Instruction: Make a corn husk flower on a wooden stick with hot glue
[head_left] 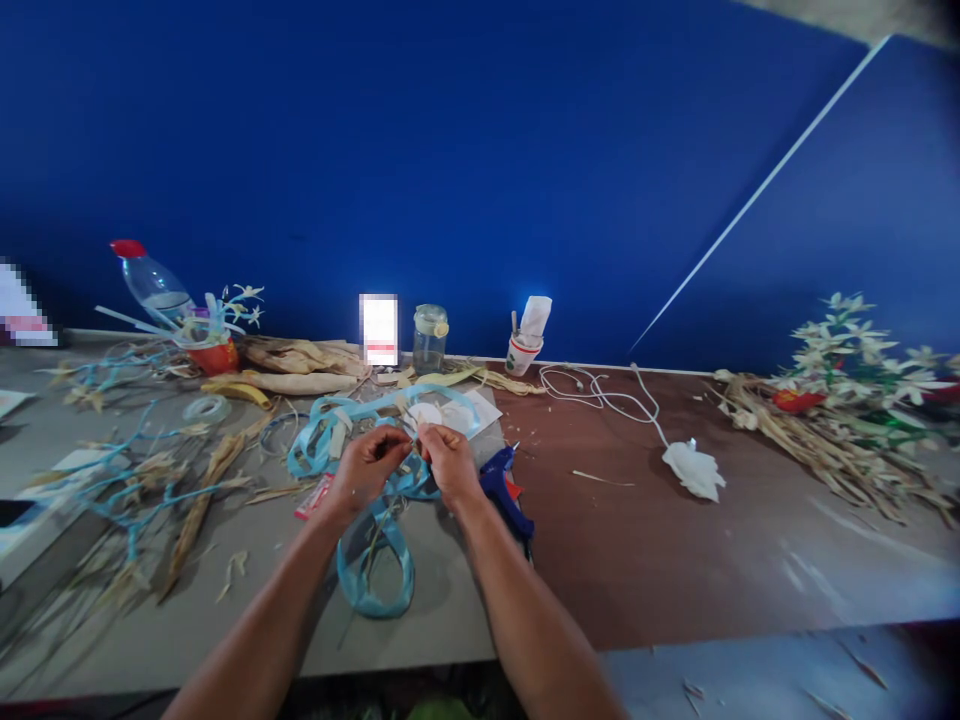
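Observation:
My left hand (373,464) and my right hand (448,458) meet over the middle of the table, fingertips almost touching. Both are closed in a pinch around something small and thin that the fingers mostly hide. Beneath and around them lies a loosely looped light-blue ribbon (375,592), with more loops behind my left hand. Just right of my right wrist rests a blue glue gun (507,495). A white sheet of paper (486,412) lies beyond my right hand, and a red-and-white packet (314,497) sits beside my left wrist.
At the left are blue-wrapped stems (135,510), dried husks (300,355), a clear tape roll (206,408) and a tilted bottle (154,285). A lidded jar (430,345) and a paper cup (523,355) stand along the blue wall. White cable (622,395) and white flowers (844,350) are rightward.

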